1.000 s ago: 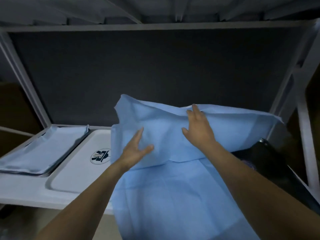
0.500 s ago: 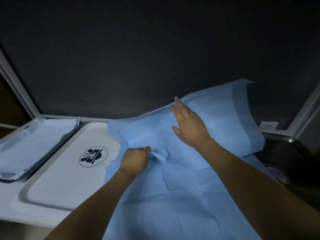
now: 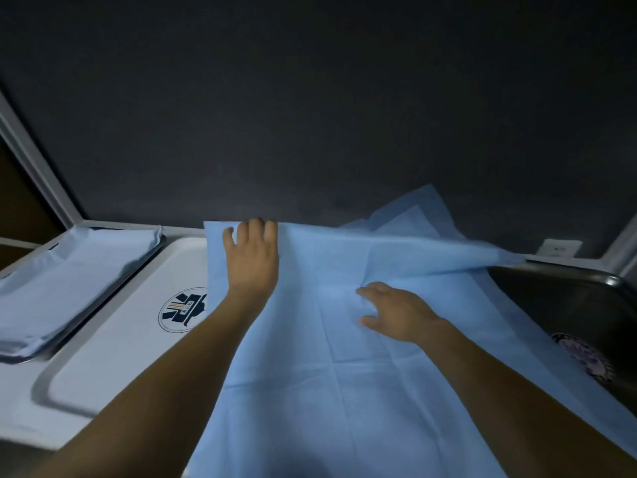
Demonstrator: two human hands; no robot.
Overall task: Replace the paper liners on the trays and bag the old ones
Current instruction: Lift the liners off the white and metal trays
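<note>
Blue paper liner [image 3: 344, 391], spread partly over white tray [image 3: 113, 357]: left hand [image 3: 253, 263] gripped its far folded edge, fingers curled; right hand [image 3: 400, 313] pressed it, fingers relaxed.

- A clinical or care-service supply station, most likely; a shelf unit rather than a home table
- Serving-style trays side by side: a metal tray [image 3: 20, 357] lined in blue, a white tray [image 3: 113, 357], a dark tray [image 3: 568, 298] at the right
- The white tray bears a round emblem [image 3: 182, 310] with a medical-looking star; its lettering is too small to read
- A disposable blue paper sheet [image 3: 344, 391], creased from folding, of the kind used as a hygienic liner
- A white shelf [image 3: 20, 408], a pale metal frame post [image 3: 38, 167] and a dark back panel [image 3: 310, 115]; plain institutional fittings
</note>
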